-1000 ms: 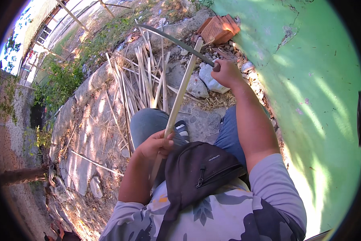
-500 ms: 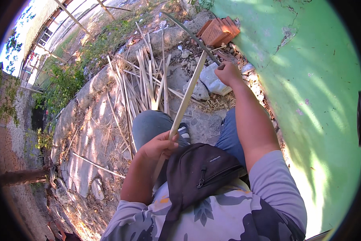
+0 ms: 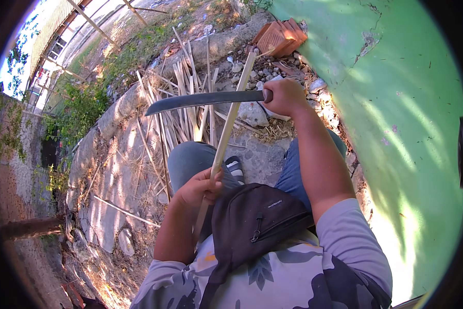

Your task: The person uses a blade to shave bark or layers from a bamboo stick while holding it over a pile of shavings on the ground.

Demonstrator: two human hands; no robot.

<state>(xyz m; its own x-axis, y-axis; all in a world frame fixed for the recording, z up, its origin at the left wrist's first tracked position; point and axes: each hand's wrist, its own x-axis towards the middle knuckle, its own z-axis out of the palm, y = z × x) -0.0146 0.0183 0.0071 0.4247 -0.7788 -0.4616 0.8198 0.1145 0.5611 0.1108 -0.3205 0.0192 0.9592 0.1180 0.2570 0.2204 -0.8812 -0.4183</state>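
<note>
My left hand (image 3: 200, 187) is closed around the lower part of a long, pale bamboo strip (image 3: 224, 135), which slants up and away in front of me. In my right hand (image 3: 287, 98) is the handle of a machete (image 3: 200, 100) with a long, dark, slightly curved blade. The blade points left and crosses the upper part of the strip; whether it touches or only passes over it, I cannot tell. Beyond my left knee lies a loose heap of split bamboo strips (image 3: 190, 82).
A green wall (image 3: 391, 103) runs along the right. Stacked orange roof tiles (image 3: 282, 38) stand at its foot, near stones and rubble (image 3: 253, 114). A single thin strip (image 3: 126, 211) lies on the ground at left. A black bag (image 3: 262, 213) rests against my front.
The machete has swung from pointing up and away to lying level across the bamboo strip, its tip now at left. My right hand has moved slightly left.
</note>
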